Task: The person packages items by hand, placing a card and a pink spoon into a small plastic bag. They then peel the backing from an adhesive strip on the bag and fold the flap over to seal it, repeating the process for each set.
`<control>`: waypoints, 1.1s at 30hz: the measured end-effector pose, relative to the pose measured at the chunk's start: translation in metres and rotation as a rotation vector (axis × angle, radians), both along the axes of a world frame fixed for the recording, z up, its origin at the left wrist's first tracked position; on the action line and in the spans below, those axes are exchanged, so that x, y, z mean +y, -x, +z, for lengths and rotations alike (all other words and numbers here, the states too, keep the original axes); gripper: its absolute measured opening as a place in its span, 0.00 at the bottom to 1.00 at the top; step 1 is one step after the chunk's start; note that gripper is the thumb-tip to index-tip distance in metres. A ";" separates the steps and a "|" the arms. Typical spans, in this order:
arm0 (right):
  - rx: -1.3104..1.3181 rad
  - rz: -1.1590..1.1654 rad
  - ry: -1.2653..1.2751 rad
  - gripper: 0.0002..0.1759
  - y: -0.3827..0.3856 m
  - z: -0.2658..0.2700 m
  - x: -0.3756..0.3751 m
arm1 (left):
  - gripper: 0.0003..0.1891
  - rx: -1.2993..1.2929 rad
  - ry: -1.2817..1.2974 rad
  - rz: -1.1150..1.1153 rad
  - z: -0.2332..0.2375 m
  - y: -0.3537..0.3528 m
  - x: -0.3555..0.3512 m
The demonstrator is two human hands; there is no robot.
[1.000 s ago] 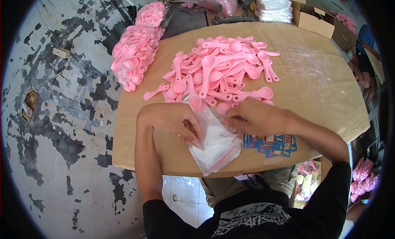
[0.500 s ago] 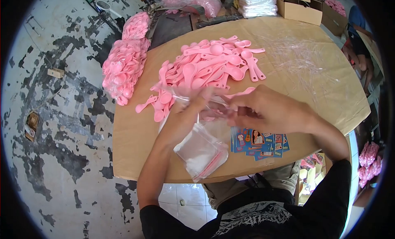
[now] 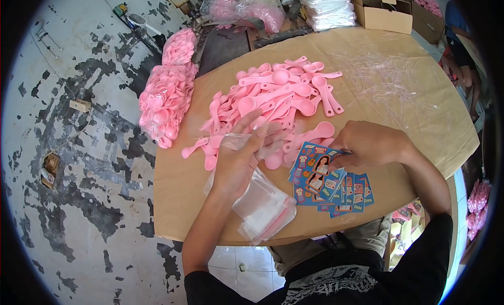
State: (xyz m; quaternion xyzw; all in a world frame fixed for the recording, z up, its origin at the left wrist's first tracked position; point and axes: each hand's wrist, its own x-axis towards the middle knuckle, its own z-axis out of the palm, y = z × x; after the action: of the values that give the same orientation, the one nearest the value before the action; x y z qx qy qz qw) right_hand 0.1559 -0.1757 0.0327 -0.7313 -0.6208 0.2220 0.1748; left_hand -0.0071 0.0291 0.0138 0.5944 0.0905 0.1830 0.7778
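Observation:
Clear plastic bags lie beneath my left hand, which is raised above the table's near part. A clear bag is held in the fingers of that hand, partly blurred. My right hand is closed on a blue printed card, tilted over several similar cards spread on the brown table. A big heap of pink spoons lies beyond both hands. A pink spoon rests just left of my right hand.
The brown table has thin clear plastic strips at its right. Bagged pink spoons sit along its left edge. Stacked plastic bags and a cardboard box stand at the back. Another person is at the far right.
My right hand has moved away from my left and now grips a card. My left fingers have spread and stretched upward. The view has shifted slightly.

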 end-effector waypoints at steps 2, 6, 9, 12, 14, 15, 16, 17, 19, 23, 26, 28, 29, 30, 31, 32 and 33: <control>0.026 -0.016 -0.077 0.15 -0.003 -0.005 0.001 | 0.22 0.007 -0.040 0.015 -0.005 -0.002 0.000; 0.197 -0.138 -0.248 0.12 -0.009 -0.012 0.008 | 0.22 -0.011 0.062 0.075 -0.011 -0.002 0.005; 0.474 -0.245 -0.244 0.13 0.004 -0.001 0.012 | 0.20 -0.033 0.117 0.112 -0.009 -0.001 0.006; 0.517 -0.221 -0.313 0.13 0.003 -0.016 0.019 | 0.18 -0.030 0.079 0.141 -0.008 -0.003 0.002; 0.563 -0.253 -0.315 0.14 0.007 -0.018 0.022 | 0.17 -0.020 0.062 0.162 -0.009 -0.004 0.000; 0.551 -0.258 -0.330 0.14 0.007 -0.019 0.022 | 0.17 -0.018 0.070 0.174 -0.009 -0.004 0.001; 0.539 -0.262 -0.345 0.14 0.007 -0.019 0.023 | 0.17 -0.016 0.078 0.188 -0.010 -0.004 0.002; 0.526 -0.264 -0.360 0.14 0.007 -0.020 0.024 | 0.17 -0.026 0.068 0.206 -0.010 -0.004 0.002; 0.570 -0.266 -0.369 0.14 0.007 -0.021 0.025 | 0.18 -0.048 0.048 0.243 -0.010 -0.004 0.004; 0.638 -0.231 -0.386 0.13 0.012 -0.024 0.026 | 0.19 -0.067 -0.017 0.269 -0.014 -0.003 0.004; 0.542 -0.223 -0.389 0.13 0.013 -0.031 0.029 | 0.21 -0.032 -0.029 0.253 -0.011 -0.002 -0.002; 0.568 -0.212 -0.403 0.13 0.019 -0.029 0.029 | 0.22 -0.012 -0.059 0.230 -0.012 -0.001 -0.004; 0.580 -0.205 -0.411 0.13 0.021 -0.028 0.029 | 0.21 -0.009 -0.080 0.221 -0.013 -0.001 -0.005; 0.523 -0.157 -0.446 0.12 0.021 -0.030 0.029 | 0.19 -0.007 -0.103 0.213 -0.014 -0.001 -0.006; 0.465 -0.108 -0.480 0.12 0.020 -0.033 0.030 | 0.18 -0.006 -0.126 0.205 -0.015 -0.001 -0.006; 0.406 -0.059 -0.514 0.12 0.020 -0.035 0.030 | 0.18 0.013 -0.153 0.173 -0.015 -0.001 -0.008; 0.457 -0.081 -0.474 0.12 0.021 -0.032 0.029 | 0.17 0.033 -0.181 0.141 -0.014 0.000 -0.010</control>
State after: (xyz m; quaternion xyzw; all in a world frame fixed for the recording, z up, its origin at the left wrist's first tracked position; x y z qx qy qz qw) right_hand 0.1347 -0.1464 0.0008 -0.6259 -0.5702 0.2225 0.4834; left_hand -0.0071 0.0196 -0.0001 0.6573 0.1279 0.2352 0.7044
